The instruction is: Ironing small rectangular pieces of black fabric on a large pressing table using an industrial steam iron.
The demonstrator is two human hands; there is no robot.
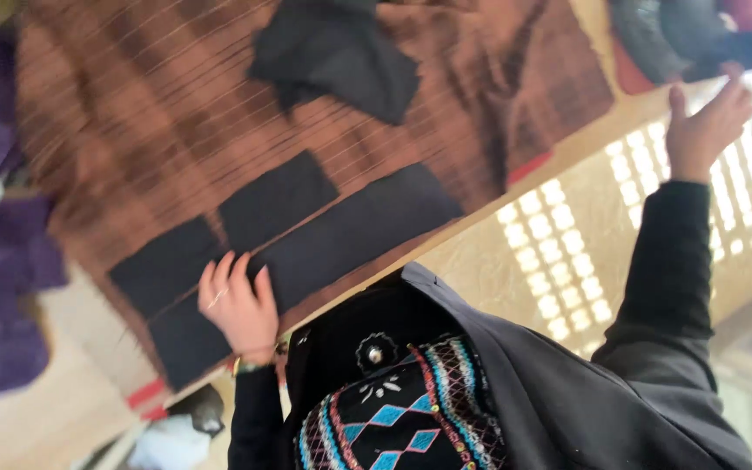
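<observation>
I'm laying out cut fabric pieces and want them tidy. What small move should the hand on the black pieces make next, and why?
Probably slide the left hand along the long black piece to flatten it. That hand lies flat where the black pieces meet on the brown striped cloth, while the right hand is raised off to the side, holding nothing.

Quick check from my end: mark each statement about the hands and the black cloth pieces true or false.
1. The left hand lies flat on black cloth pieces. True.
2. The right hand grips a pair of scissors. False: it is raised, open and empty, off the brown cloth.
3. The cloth pieces lie on a brown striped cloth. True.
4. A crumpled black cloth lies under the left hand. False: it lies apart, near the top of the picture.
5. Both sleeves are white. False: they are black.
</observation>
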